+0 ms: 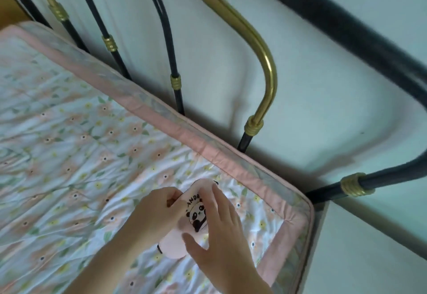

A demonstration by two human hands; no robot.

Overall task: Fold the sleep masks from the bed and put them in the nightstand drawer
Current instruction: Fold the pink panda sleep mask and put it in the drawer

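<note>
A pale wall (pixel 323 67) filled the upper right of the frame. A floral quilt (pixel 69 143) with a pink border covered the bed across the left and centre. A black and brass bed frame (pixel 269 78) ran diagonally between them. Low in the centre, a pink sleep mask (pixel 196 212) with a panda print lay on the quilt near the bed's corner. The left hand (pixel 159 210) pinched the mask's left edge between closed fingers. The right hand (pixel 221 231) lay spread flat upon the mask, fingers extended.
</note>
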